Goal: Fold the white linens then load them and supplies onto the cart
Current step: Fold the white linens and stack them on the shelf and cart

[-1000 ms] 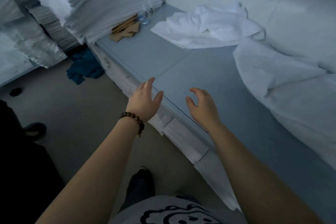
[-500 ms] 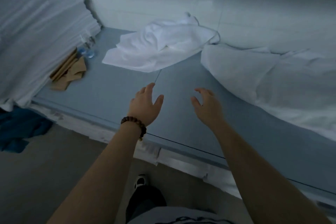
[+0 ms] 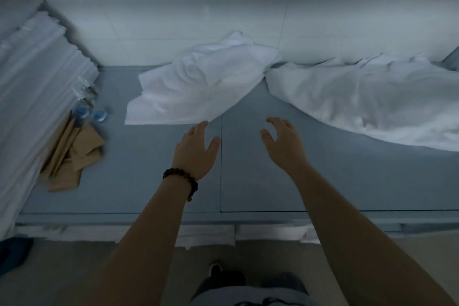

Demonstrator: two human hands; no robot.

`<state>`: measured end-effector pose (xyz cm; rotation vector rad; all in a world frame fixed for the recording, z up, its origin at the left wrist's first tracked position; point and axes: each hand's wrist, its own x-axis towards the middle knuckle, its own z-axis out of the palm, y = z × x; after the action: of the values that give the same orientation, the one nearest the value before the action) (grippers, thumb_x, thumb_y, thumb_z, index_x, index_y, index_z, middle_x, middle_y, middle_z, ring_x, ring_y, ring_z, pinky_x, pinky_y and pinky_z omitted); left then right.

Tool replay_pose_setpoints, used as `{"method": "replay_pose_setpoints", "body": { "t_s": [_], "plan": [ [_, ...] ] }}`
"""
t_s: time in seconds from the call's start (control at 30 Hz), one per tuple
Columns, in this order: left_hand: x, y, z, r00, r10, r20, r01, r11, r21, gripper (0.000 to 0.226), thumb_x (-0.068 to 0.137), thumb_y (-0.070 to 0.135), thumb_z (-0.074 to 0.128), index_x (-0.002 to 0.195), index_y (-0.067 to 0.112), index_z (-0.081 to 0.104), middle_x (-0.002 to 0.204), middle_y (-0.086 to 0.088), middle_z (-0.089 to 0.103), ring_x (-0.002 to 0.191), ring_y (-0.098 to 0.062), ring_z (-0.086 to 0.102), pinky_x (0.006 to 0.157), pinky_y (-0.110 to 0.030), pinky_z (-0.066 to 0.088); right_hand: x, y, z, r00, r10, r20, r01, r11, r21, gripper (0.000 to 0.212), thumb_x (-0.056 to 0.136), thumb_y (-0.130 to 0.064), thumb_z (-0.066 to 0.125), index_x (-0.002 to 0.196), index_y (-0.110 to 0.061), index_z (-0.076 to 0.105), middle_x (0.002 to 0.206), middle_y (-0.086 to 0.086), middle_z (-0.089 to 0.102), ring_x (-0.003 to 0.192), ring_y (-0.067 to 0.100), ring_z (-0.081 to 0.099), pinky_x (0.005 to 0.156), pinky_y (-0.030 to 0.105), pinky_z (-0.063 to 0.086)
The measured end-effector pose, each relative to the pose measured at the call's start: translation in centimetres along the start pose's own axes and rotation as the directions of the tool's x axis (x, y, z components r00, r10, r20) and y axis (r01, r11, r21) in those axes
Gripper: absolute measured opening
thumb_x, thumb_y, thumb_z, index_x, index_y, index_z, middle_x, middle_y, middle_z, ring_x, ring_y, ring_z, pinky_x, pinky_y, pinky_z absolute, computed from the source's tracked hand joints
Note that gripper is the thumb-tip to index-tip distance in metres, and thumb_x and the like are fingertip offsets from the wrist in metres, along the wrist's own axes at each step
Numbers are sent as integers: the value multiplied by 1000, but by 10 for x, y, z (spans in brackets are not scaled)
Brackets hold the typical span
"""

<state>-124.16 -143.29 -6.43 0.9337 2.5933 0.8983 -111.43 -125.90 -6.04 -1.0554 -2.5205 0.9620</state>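
A crumpled white towel [image 3: 198,84], soft and thick, lies heaped on the smooth blue-grey tabletop [image 3: 149,176] against the glossy tiled wall [image 3: 173,7], its flat front hem spread toward the person. Just to its right a larger white sheet [image 3: 367,102], thinner and finely creased, lies in a long rumpled mound that touches the towel at the wall. The left hand [image 3: 196,149], with a dark beaded bracelet [image 3: 182,179] on its wrist, reaches out with its fingers [image 3: 198,129] straight and close together and the thumb held apart. The tips are right at the towel's hem, but whether they touch it cannot be told. The right hand [image 3: 283,144] hovers over bare tabletop beside a thin seam between panels, its fingers [image 3: 280,123] loosely curled and apart from the thumb, holding nothing. At the left rises a tall stack of folded white linens [image 3: 32,97], its layered edges showing. At its foot lie flat tan paper pieces [image 3: 72,154] and clear bottles with blue caps [image 3: 99,115]; any labels and their contents are too blurred to make out.
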Motion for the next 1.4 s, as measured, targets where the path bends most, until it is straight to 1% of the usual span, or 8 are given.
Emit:
{"method": "replay_pose_setpoints", "body": {
  "t_s": [0.1, 0.27, 0.33, 0.63, 0.8, 0.93, 1.13, 1.4],
  "plan": [
    [1, -7, -8, 1000, 23, 15, -23, 1000, 3, 56, 98, 42, 44, 146, 16, 32, 145, -5, 43, 130, -25, 41, 107, -48, 36, -4, -17, 9, 1000, -20, 5, 20, 1000, -20, 41, 96, -35, 50, 133, -16, 50, 134, 9, 50, 123, 29, 46, 102, 45, 39],
    [2, -7, -12, 999, 38, 33, -38, 999, 5, 56, 98, 42, 43, 146, 17, 31, 145, -5, 42, 129, -25, 42, 106, -50, 37, -7, -31, 10, 999, -41, -14, 40, 999, -36, 42, 97, -34, 49, 135, -16, 49, 137, 7, 48, 126, 28, 43, 103, 43, 38],
    [1, -5, -12, 999, 35, 32, -36, 999, 5, 56, 98, 42, 43, 146, 17, 31, 145, -5, 42, 129, -25, 42, 106, -50, 37, -7, -33, 8, 998, -52, -17, 52, 998, -35, 42, 97, -34, 49, 135, -16, 49, 137, 7, 48, 126, 28, 43, 103, 45, 38],
    [-8, 5, -10, 1000, -11, -7, 11, 1000, 13, 57, 98, 41, 44, 147, 17, 31, 147, -3, 40, 132, -24, 38, 109, -48, 33, -5, -31, -1, 995, -100, 18, 101, 993, -55, 42, 97, -35, 49, 136, -18, 48, 137, 6, 48, 127, 27, 42, 103, 44, 38],
    [-15, 7, -9, 999, -42, -27, 43, 997, 61, 57, 98, 43, 43, 148, 17, 30, 148, -3, 39, 133, -23, 36, 109, -44, 30, -3, -30, -2, 990, -135, 36, 136, 990, -37, 42, 97, -35, 48, 136, -18, 47, 138, 5, 47, 126, 27, 43, 102, 45, 39],
    [-20, 9, -8, 996, -67, -54, 72, 993, 91, 58, 98, 44, 41, 148, 18, 29, 149, -3, 38, 135, -23, 34, 109, -42, 28, -3, -29, -2, 984, -166, 57, 168, 985, -29, 43, 97, -35, 48, 137, -18, 46, 137, 4, 47, 125, 26, 44, 102, 44, 39],
    [-28, 12, -7, 993, -95, -76, 103, 988, 114, 57, 98, 43, 41, 148, 17, 30, 150, -4, 37, 135, -24, 33, 108, -41, 28, -8, -25, 0, 978, -186, 94, 190, 981, -32, 43, 97, -35, 48, 137, -18, 45, 136, 5, 48, 124, 26, 43, 100, 43, 40],
    [-34, 0, -16, 993, -85, -84, 95, 988, 122, 58, 98, 43, 42, 148, 16, 31, 150, -4, 37, 136, -25, 34, 109, -43, 29, -15, -31, 12, 975, -203, 91, 206, 978, -31, 43, 97, -35, 49, 136, -18, 46, 136, 5, 48, 125, 26, 43, 101, 43, 39]
  ]
}}
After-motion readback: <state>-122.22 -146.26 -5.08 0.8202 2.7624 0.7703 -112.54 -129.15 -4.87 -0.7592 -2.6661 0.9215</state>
